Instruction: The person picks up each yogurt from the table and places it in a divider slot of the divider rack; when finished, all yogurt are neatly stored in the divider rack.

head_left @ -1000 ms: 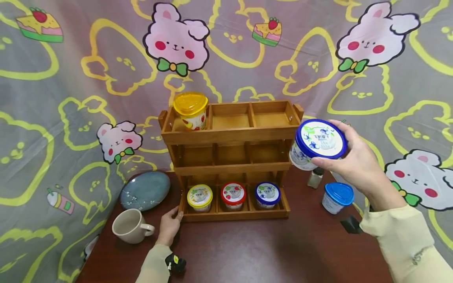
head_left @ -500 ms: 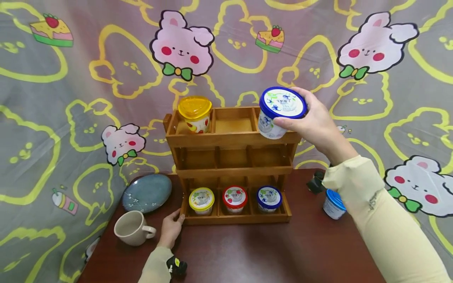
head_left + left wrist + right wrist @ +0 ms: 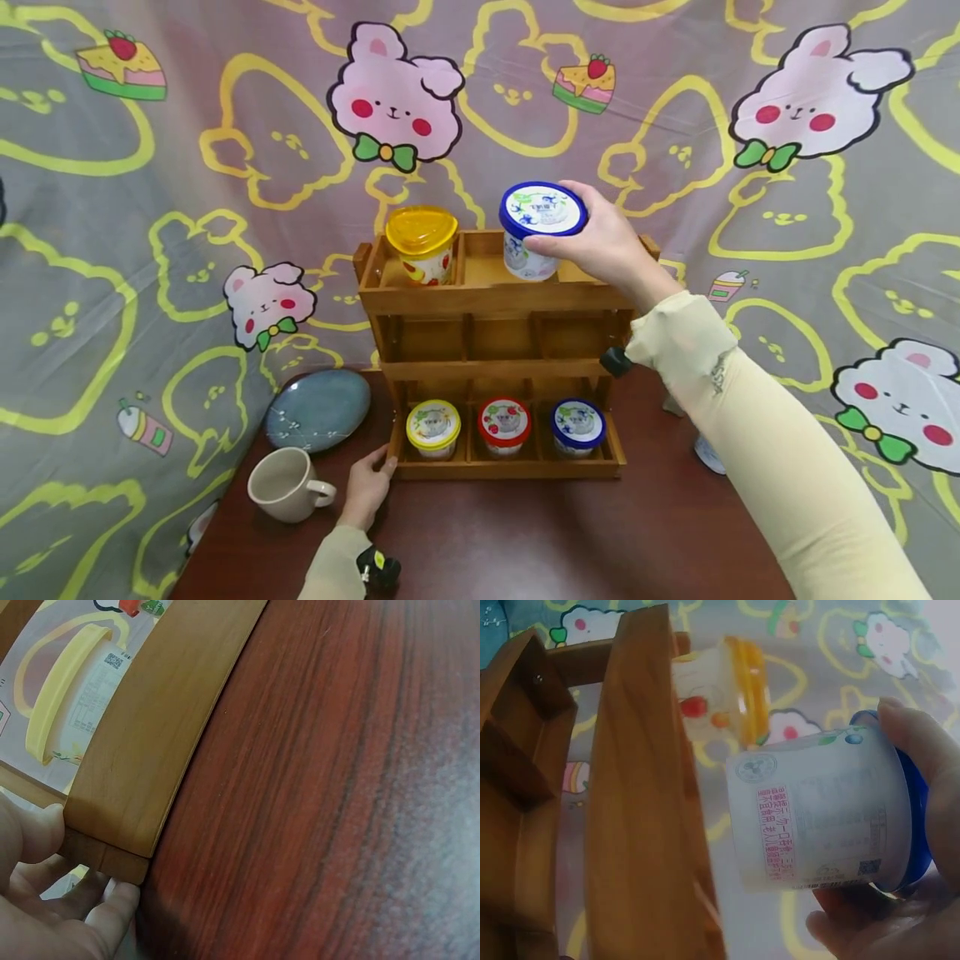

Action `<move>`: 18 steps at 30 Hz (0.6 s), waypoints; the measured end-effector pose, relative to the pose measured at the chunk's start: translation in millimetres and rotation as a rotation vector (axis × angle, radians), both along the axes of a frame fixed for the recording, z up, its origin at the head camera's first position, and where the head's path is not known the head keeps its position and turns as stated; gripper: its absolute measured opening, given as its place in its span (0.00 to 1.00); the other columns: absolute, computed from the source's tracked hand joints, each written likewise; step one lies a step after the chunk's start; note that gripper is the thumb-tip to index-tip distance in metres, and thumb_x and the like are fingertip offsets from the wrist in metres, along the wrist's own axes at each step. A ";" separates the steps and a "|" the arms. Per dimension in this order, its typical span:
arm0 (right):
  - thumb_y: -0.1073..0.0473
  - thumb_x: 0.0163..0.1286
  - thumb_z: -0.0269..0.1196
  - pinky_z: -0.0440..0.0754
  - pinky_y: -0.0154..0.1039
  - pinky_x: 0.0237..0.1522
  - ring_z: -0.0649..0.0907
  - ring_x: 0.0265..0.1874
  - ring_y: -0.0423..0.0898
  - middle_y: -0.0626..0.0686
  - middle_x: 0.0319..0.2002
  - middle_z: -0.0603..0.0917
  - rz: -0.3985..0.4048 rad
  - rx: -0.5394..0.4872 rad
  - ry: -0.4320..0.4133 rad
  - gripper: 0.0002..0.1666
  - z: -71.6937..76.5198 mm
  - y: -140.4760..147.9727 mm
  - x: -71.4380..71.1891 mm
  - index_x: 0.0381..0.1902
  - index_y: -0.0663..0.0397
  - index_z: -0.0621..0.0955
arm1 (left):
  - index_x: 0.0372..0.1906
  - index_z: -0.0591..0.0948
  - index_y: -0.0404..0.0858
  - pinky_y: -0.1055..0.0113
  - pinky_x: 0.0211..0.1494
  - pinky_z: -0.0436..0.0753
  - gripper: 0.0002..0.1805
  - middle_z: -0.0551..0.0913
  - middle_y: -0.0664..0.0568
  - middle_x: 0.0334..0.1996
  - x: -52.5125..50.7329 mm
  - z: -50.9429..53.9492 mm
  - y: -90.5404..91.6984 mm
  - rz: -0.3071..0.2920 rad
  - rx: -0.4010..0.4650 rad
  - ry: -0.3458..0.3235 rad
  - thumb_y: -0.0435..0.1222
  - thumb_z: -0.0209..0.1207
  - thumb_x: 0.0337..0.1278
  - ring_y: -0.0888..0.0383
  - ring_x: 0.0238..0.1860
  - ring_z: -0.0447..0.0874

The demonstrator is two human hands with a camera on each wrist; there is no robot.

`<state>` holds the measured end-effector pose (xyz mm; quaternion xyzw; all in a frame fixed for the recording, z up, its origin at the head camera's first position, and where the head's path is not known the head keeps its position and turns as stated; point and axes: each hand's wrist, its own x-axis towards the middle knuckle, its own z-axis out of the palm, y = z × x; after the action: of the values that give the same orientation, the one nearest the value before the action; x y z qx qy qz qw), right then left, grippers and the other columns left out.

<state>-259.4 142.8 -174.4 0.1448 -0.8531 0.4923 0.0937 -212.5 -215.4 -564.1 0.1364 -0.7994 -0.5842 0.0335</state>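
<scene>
My right hand [image 3: 603, 242] grips a white cup with a dark blue lid [image 3: 542, 210] by its rim. The cup hangs over the middle compartment of the top tier of a wooden rack [image 3: 495, 298]; in the right wrist view the cup [image 3: 817, 817] is beside the rack's front board [image 3: 641, 787]. In the top left compartment stands a yellow-lidded cup [image 3: 422, 233]. At the rack's lower left corner my left hand [image 3: 367, 487] pinches the end of the bottom board [image 3: 142, 742] between thumb and fingers. The bottom tier holds yellow-lidded [image 3: 433, 425], red-lidded [image 3: 504, 423] and blue-lidded [image 3: 578, 423] cups.
Left of the rack are a blue-grey plate [image 3: 318, 410] and a beige mug [image 3: 288, 487]. Behind the right sleeve [image 3: 750, 408], a light cup [image 3: 708, 454] is mostly hidden. A patterned cloth [image 3: 517, 108] hangs behind the rack.
My right hand has carried the blue-lidded cup left and up, from right of the rack to over its top tier. The left hand stays at the rack's corner.
</scene>
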 end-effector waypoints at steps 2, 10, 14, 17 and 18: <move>0.40 0.50 0.78 0.71 0.45 0.63 0.73 0.61 0.47 0.51 0.66 0.72 0.004 0.012 -0.012 0.63 -3.0 -1.2 -6.0 0.77 0.44 0.57 | 0.66 0.70 0.24 0.40 0.69 0.62 0.24 0.70 0.29 0.65 -0.2 0.1 0.5 -0.003 0.000 -0.003 0.31 0.53 0.71 0.35 0.67 0.65; 0.37 0.48 0.78 0.70 0.45 0.64 0.73 0.61 0.48 0.52 0.66 0.72 -0.003 0.058 -0.013 0.65 -11.6 -10.9 -26.4 0.77 0.48 0.57 | 0.67 0.70 0.24 0.40 0.69 0.63 0.24 0.70 0.29 0.65 0.5 2.8 1.9 -0.009 -0.004 -0.010 0.31 0.54 0.71 0.34 0.67 0.65; 0.36 0.48 0.78 0.71 0.46 0.64 0.74 0.61 0.49 0.53 0.66 0.72 -0.004 0.088 -0.002 0.66 -15.4 -18.4 -32.9 0.76 0.50 0.58 | 0.67 0.70 0.24 0.40 0.69 0.62 0.24 0.69 0.30 0.66 1.6 4.3 2.0 -0.005 0.002 -0.017 0.31 0.54 0.71 0.35 0.68 0.64; 0.35 0.48 0.77 0.72 0.47 0.62 0.74 0.60 0.50 0.54 0.66 0.72 0.001 0.112 0.006 0.66 -18.5 -23.9 -36.7 0.76 0.51 0.58 | 0.67 0.70 0.24 0.40 0.69 0.62 0.24 0.69 0.29 0.65 2.1 4.4 1.8 -0.002 0.000 -0.016 0.31 0.54 0.71 0.35 0.68 0.64; 0.35 0.48 0.77 0.72 0.47 0.62 0.74 0.60 0.50 0.54 0.65 0.72 0.003 0.124 0.017 0.65 -19.8 -25.5 -38.0 0.76 0.51 0.58 | 0.67 0.70 0.24 0.40 0.69 0.62 0.24 0.69 0.29 0.65 2.1 4.5 1.7 -0.003 -0.003 -0.013 0.31 0.54 0.71 0.34 0.68 0.64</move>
<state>-297.4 117.3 -194.2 0.1555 -0.8811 0.4373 0.0909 -210.4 -213.7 -559.6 0.1390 -0.8008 -0.5819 0.0277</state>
